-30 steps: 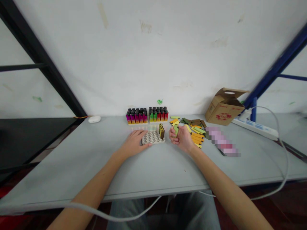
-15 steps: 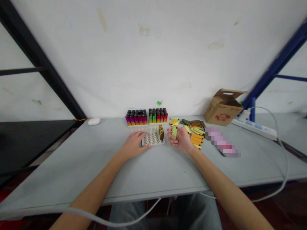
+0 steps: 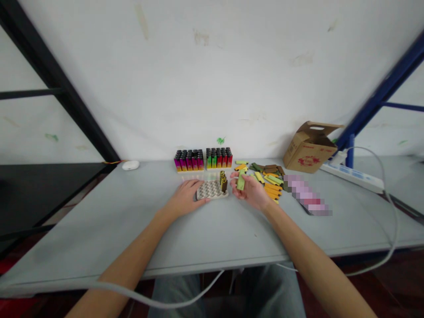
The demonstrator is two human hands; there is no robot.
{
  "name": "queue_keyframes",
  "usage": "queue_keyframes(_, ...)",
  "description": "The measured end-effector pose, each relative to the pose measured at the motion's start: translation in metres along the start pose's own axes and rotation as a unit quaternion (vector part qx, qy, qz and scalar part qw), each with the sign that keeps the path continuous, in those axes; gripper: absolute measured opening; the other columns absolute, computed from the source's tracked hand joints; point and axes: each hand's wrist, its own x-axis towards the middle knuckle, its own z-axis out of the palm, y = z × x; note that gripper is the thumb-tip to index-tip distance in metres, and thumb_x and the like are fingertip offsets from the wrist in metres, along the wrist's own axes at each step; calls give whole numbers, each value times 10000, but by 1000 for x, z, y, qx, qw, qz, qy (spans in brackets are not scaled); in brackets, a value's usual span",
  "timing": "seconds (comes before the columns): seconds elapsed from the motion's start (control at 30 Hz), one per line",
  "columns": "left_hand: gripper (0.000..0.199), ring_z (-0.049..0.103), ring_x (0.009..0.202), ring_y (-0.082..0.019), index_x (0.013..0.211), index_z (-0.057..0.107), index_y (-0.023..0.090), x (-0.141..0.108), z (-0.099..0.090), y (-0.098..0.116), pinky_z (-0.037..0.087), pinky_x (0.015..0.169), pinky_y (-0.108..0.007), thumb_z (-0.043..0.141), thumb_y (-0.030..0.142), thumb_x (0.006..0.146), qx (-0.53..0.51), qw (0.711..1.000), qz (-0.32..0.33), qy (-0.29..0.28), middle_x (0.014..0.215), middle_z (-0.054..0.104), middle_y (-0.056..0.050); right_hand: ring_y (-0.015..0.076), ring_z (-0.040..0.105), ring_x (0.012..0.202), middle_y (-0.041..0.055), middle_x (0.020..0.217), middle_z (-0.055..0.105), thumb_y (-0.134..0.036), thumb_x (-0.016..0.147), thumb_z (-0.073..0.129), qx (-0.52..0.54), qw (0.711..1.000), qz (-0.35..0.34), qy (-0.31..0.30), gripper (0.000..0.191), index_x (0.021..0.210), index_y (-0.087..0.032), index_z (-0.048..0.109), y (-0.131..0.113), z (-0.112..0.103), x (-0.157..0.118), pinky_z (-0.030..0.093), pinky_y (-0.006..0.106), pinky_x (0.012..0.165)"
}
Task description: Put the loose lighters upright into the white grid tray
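My left hand [image 3: 185, 198] grips the left end of a white tray [image 3: 208, 190] with rows of holes, thumb along its front edge and fingers at the back. A few dark brown-gold lighters [image 3: 223, 182] stand upright at the tray's right end. Just right of the tray, my right hand [image 3: 251, 189] holds a light green lighter [image 3: 241, 182] slightly tilted between thumb and fingers. Behind that hand lies a loose spread of yellow, green and brown lighters, among them orange lighters [image 3: 273, 191] side by side.
Against the wall stand a tray of purple lighters [image 3: 188, 161] and one of multicoloured lighters [image 3: 219, 159]. To the right are an open cardboard box [image 3: 308, 152], a power strip [image 3: 354, 176] and a pixelated pink item [image 3: 306, 194]. A white case [image 3: 130, 165] sits far left.
The fingers of my right hand have loosened somewhat around the green lighter, and the lighter sits slightly higher and more tilted. My left hand stays on the tray.
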Motion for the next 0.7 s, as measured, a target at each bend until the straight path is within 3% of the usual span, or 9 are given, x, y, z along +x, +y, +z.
queue_keyframes(0.1, 650, 475, 1220, -306, 1318, 496, 155, 0, 0, 0, 352, 1057, -464, 564, 571, 824, 3, 1000, 0, -5, 1316, 530, -153, 131, 497, 678, 12, 777, 504, -469, 823, 488, -68, 992, -95, 50, 339, 978, -193, 610, 0, -5, 2, 385, 234, 555)
queue_keyframes(0.2, 657, 474, 1225, -309, 1320, 497, 157, 0, 0, 0, 343, 1063, -473, 563, 579, 821, 3, 1000, -1, -5, 1321, 532, -153, 113, 426, 619, -16, 687, 449, -461, 848, 509, -175, 969, -145, 91, 341, 979, -177, 645, 2, -11, 5, 360, 232, 561)
queue_keyframes(0.37, 674, 475, 1230, -303, 1320, 497, 155, 1, 1, -1, 333, 1074, -469, 567, 593, 812, -4, 1000, -2, 1, 1322, 538, -148, 90, 461, 593, -38, 668, 520, -388, 738, 680, -240, 954, -153, 94, 362, 1014, -161, 620, 8, -11, 8, 382, 225, 574)
queue_keyframes(0.53, 702, 468, 1239, -309, 1324, 484, 142, 1, 0, -1, 321, 1081, -477, 559, 611, 808, -4, 1000, -4, -5, 1338, 527, -158, 106, 566, 645, -13, 724, 618, -321, 604, 786, -240, 953, -142, 120, 356, 860, -173, 588, 16, -13, 12, 450, 229, 603)
queue_keyframes(0.7, 682, 472, 1232, -309, 1321, 490, 154, 1, 0, 0, 335, 1071, -473, 572, 593, 805, -5, 1000, -8, -5, 1327, 534, -149, 118, 589, 647, 8, 806, 636, -298, 598, 784, -276, 946, -147, 82, 292, 800, -173, 614, 18, -14, 12, 485, 262, 617)
